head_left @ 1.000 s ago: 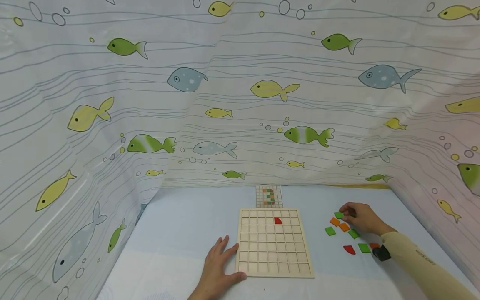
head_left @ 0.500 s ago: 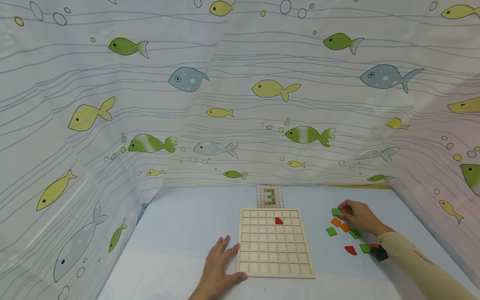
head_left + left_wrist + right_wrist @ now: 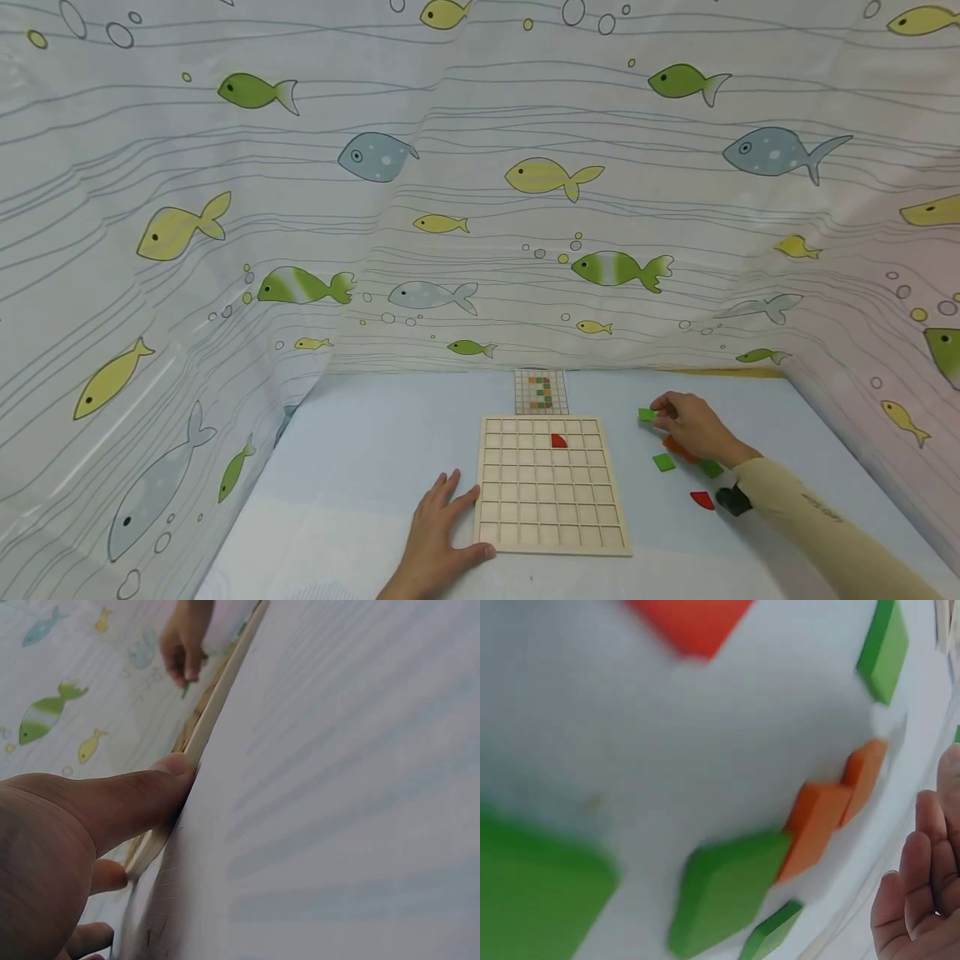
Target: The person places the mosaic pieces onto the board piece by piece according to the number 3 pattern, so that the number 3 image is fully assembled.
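Note:
My right hand (image 3: 693, 425) pinches a green square tile (image 3: 646, 415) between thumb and fingers, just above the table, right of the wooden grid board. In the left wrist view it appears in the distance, with the green tile edge-on below its fingertips. At the near left corner of the wooden grid board (image 3: 540, 508), my left hand (image 3: 435, 542) has its fingers spread; the thumb (image 3: 150, 795) touches the front edge and the index fingertip the left side. One red quarter-circle tile (image 3: 558, 441) sits in a cell of the board's second row from the back.
Under and near my right forearm lie orange tiles (image 3: 678, 450), partly hidden, a green tile (image 3: 663, 462), another green tile (image 3: 710, 468) and a red quarter-circle (image 3: 702, 500). A small pattern card (image 3: 522, 402) lies behind the board. Fish-printed sheeting (image 3: 525, 225) encloses the table.
My right hand has lifted the green tile from the group and carried it left towards the board. The left hand has stayed at the board's corner.

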A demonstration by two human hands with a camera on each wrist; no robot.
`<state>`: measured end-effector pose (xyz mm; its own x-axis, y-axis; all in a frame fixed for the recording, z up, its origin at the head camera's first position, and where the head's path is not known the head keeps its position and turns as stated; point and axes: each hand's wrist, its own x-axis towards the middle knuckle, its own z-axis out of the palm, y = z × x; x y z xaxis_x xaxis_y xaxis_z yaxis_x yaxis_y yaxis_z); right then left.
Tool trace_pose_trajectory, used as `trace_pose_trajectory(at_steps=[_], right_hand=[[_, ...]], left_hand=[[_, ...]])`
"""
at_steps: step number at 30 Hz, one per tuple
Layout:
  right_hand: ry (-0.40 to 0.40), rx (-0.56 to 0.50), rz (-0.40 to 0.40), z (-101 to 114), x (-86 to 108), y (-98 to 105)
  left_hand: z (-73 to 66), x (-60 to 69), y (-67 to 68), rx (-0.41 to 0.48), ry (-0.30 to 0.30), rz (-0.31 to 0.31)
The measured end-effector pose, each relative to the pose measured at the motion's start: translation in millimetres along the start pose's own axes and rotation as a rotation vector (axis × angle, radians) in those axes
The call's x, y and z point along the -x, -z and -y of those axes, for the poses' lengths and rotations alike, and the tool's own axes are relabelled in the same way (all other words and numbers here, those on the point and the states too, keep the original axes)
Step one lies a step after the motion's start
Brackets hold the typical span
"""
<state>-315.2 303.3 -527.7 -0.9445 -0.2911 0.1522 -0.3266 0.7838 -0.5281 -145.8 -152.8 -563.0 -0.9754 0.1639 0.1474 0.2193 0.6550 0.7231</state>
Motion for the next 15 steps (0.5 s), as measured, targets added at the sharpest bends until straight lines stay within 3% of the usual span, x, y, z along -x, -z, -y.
trace_pose_trajectory(at_steps=[15], right_hand=[[0.123,-0.006,-0.009,45,-19.3,-24]], left_hand=[[-1.4,0.3,1.0,-0.003,0.006,0.006]])
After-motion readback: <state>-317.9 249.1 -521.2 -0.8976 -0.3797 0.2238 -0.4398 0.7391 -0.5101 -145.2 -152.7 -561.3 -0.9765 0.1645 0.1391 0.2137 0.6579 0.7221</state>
